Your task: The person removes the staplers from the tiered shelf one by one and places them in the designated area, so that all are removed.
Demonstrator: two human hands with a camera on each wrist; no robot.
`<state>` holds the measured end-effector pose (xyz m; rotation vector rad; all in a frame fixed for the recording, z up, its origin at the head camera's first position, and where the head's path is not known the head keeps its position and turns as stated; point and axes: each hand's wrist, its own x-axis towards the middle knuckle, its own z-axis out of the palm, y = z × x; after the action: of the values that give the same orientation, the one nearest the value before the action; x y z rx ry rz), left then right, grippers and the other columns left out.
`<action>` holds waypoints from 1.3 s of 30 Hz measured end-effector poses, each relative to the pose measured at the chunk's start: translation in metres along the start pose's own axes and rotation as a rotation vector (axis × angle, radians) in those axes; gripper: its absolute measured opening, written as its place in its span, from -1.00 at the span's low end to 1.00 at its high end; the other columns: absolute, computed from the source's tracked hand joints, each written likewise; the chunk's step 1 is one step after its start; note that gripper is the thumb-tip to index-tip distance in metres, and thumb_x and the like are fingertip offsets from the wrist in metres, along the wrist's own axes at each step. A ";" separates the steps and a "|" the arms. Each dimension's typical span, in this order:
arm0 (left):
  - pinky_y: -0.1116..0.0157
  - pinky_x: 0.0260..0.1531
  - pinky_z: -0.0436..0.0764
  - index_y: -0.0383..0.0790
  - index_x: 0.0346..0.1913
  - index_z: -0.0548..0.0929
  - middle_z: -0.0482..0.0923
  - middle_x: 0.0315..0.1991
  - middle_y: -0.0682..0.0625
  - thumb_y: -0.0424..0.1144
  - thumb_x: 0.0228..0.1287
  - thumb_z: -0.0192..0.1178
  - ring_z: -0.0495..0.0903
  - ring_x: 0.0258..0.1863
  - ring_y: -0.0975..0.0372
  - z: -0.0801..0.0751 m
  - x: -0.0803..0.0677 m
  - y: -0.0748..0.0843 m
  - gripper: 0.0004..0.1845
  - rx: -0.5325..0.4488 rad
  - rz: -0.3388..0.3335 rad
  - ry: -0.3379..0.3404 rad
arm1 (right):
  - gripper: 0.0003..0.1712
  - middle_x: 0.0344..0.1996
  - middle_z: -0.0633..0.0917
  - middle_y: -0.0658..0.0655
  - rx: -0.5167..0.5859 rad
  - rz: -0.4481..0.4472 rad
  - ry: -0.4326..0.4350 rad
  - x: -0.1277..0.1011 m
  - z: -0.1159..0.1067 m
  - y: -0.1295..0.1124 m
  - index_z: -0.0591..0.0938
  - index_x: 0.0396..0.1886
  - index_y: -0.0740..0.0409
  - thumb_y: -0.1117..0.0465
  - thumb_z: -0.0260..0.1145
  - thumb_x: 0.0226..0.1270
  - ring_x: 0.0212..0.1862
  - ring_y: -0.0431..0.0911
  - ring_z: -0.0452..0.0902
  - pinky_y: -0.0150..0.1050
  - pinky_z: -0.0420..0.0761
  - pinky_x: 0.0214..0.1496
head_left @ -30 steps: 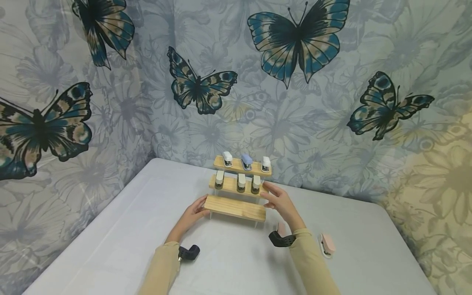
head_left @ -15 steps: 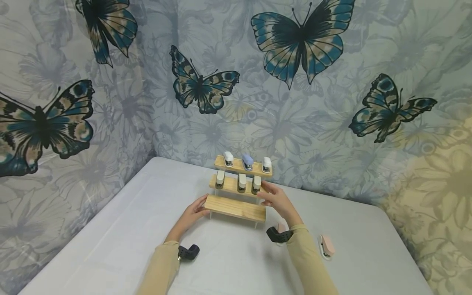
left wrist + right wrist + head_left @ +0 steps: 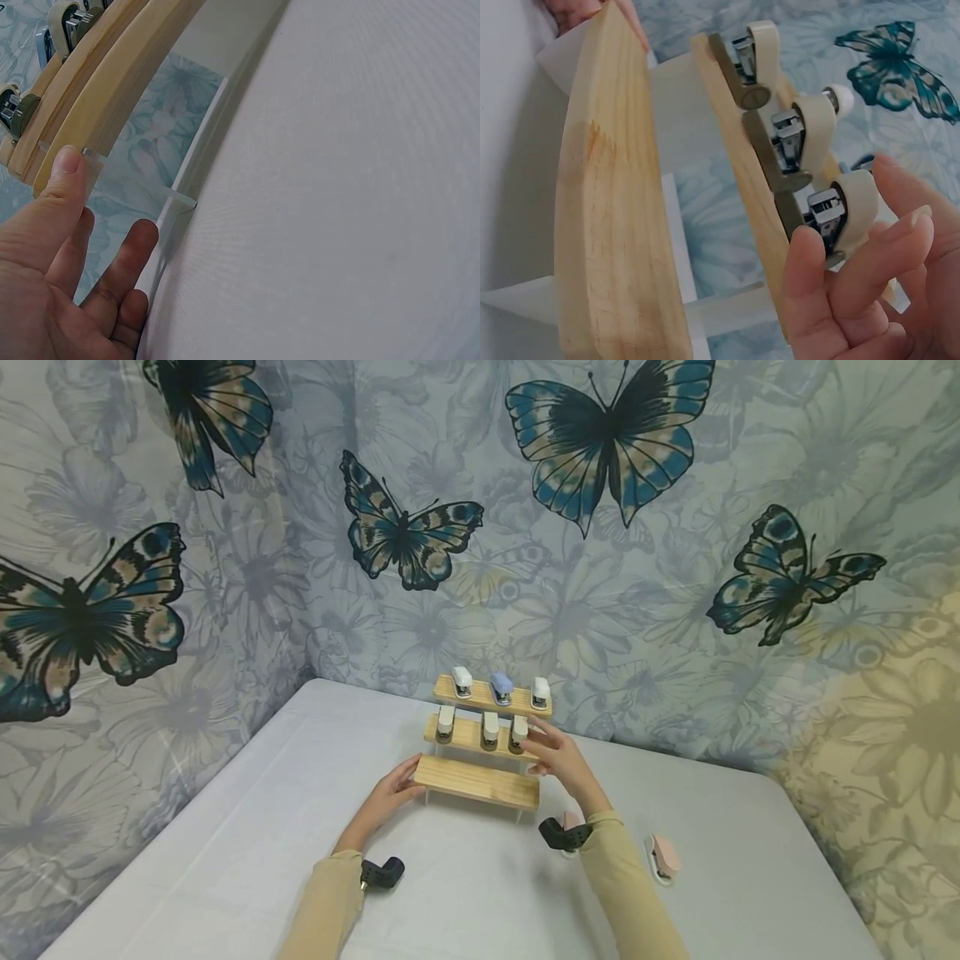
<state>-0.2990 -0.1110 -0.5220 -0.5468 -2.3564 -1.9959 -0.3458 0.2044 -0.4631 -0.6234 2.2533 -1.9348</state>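
Note:
A three-step wooden stand (image 3: pixel 477 782) sits on the white table (image 3: pixel 247 860). Its top step carries two white staplers and a blue stapler (image 3: pixel 501 687). Three beige staplers stand on the middle step, and the bottom step (image 3: pixel 611 225) is bare. My left hand (image 3: pixel 390 793) rests with straight fingers against the bottom step's left end, its thumb (image 3: pixel 64 169) on the stand's clear side panel. My right hand (image 3: pixel 551 756) is at the right end of the middle step. Its thumb (image 3: pixel 806 292) and fingers lie on either side of the rightmost beige stapler (image 3: pixel 855 206), with no firm grip showing.
A pink stapler (image 3: pixel 663 857) lies on the table to the right of my right forearm. Another pink one (image 3: pixel 572 820) is half hidden behind my right wrist. A butterfly-print cloth (image 3: pixel 600 568) hangs as a wall close behind the stand.
My right hand has moved a little left and up along the middle step, to the rightmost beige stapler. My left hand has stayed on the bottom step.

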 end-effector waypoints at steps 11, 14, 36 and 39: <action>0.34 -0.22 0.35 0.03 0.11 0.15 0.09 0.09 0.08 -0.06 -0.11 0.11 0.37 -0.21 0.25 0.000 0.000 -0.001 -0.36 0.017 -0.007 -0.011 | -0.52 -0.01 0.29 -0.02 -0.125 -0.034 0.215 0.017 -0.005 0.046 0.37 -0.05 -0.08 0.05 0.18 -0.07 -0.65 -0.09 0.40 -0.18 0.45 -0.65; 0.31 -0.22 0.35 0.00 0.12 0.13 0.07 0.10 0.03 -0.08 -0.10 0.11 0.36 -0.19 0.22 0.001 0.000 -0.001 -0.36 0.005 0.001 -0.018 | -0.56 -0.07 0.34 -0.10 -0.145 -0.045 0.267 0.022 -0.008 0.057 0.43 -0.16 -0.10 0.01 0.23 -0.15 -0.67 0.02 0.39 -0.15 0.43 -0.71; 0.32 -0.22 0.35 -0.06 0.12 0.14 0.10 0.09 0.01 -0.09 -0.10 0.11 0.37 -0.22 0.24 -0.001 -0.002 0.004 -0.35 0.030 0.017 -0.009 | -0.42 -0.03 0.29 -0.16 -0.168 -0.024 0.264 0.014 -0.015 0.054 0.34 -0.05 -0.10 0.01 0.26 -0.18 -0.52 -0.03 0.45 -0.16 0.44 -0.51; 0.34 -0.23 0.36 -0.04 0.11 0.15 0.10 0.09 0.03 -0.08 -0.11 0.11 0.37 -0.21 0.25 0.000 -0.001 0.003 -0.36 0.024 0.009 -0.012 | -0.35 -0.02 0.26 -0.20 -0.204 0.022 0.235 0.014 -0.017 0.053 0.27 0.03 -0.15 -0.03 0.23 -0.17 -0.42 -0.07 0.45 -0.15 0.44 -0.49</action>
<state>-0.2977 -0.1110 -0.5189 -0.5688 -2.3770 -1.9637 -0.3763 0.2200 -0.5084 -0.4059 2.6113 -1.8703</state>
